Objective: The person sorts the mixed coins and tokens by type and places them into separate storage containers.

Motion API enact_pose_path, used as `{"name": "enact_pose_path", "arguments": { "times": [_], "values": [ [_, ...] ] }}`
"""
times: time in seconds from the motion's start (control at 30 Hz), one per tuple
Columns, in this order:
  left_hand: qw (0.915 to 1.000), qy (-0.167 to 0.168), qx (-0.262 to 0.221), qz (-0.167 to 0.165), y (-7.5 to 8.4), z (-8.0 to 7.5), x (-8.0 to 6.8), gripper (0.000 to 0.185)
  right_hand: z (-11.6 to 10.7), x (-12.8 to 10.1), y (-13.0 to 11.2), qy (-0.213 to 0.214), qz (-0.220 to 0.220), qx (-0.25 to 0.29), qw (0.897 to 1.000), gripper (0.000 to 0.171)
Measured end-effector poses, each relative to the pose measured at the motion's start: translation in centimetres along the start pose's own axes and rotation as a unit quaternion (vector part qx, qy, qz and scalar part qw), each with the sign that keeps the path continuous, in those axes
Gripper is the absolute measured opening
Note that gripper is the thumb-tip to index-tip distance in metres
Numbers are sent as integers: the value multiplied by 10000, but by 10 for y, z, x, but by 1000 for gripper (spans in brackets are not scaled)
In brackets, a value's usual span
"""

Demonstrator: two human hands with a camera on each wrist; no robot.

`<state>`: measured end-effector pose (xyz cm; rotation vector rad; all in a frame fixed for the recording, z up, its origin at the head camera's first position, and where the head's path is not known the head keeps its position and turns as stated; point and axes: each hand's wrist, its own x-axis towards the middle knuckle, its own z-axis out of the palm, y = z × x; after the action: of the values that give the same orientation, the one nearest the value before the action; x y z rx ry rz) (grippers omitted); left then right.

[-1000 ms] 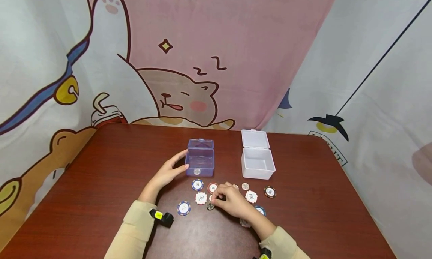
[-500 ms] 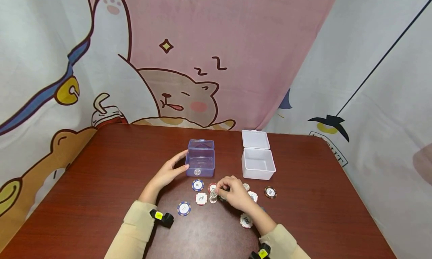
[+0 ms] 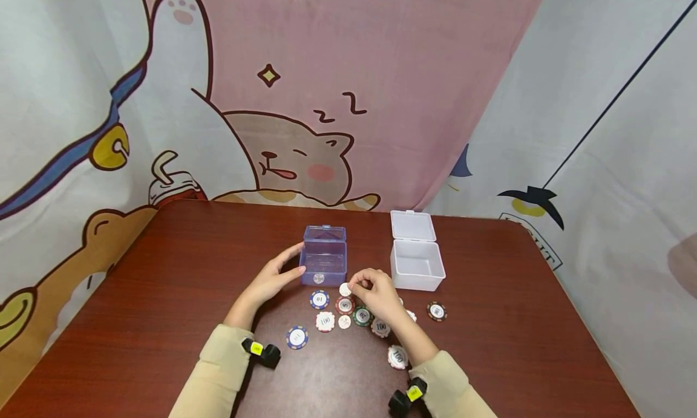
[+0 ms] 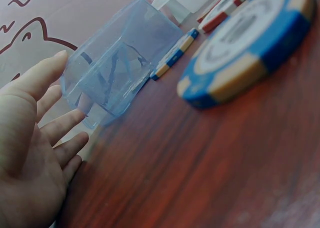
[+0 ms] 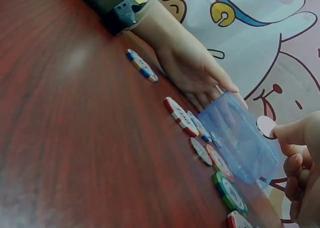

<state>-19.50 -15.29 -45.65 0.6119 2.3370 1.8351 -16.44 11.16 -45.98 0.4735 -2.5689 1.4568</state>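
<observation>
Head view: the right hand [image 3: 377, 292] pinches a small white chip [image 3: 345, 289] just beside the blue box's [image 3: 323, 256] front, while the left hand [image 3: 270, 280], fingers spread, steadies its left wall. Seemingly mid-carry; next calls for lifting the chip over the rim, clear of poker chips [image 3: 325, 320] scattered toward the table's [image 3: 163, 273] near edge.

A white plastic box [image 3: 416, 265] stood open on the brown table [image 3: 163, 273], its hinged lid [image 3: 412, 224] tilted back. A brown-rimmed chip [image 3: 436, 311] lay just in front of it. A cartoon-printed cloth [image 3: 305, 91] (pink, with a sleeping cat) hung behind the table.
</observation>
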Motion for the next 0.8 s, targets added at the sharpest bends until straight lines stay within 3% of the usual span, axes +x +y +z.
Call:
{"name": "enact_pose_path", "arguments": {
  "times": [0.4, 0.8],
  "values": [
    [10000, -1, -52, -14, 2, 0, 0, 61, 3, 21, -8, 484, 241, 210, 9983, 7],
    [9999, -5, -115, 6, -1, 0, 0, 61, 7, 41, -7, 585, 492, 222, 9968, 5]
  ]
}}
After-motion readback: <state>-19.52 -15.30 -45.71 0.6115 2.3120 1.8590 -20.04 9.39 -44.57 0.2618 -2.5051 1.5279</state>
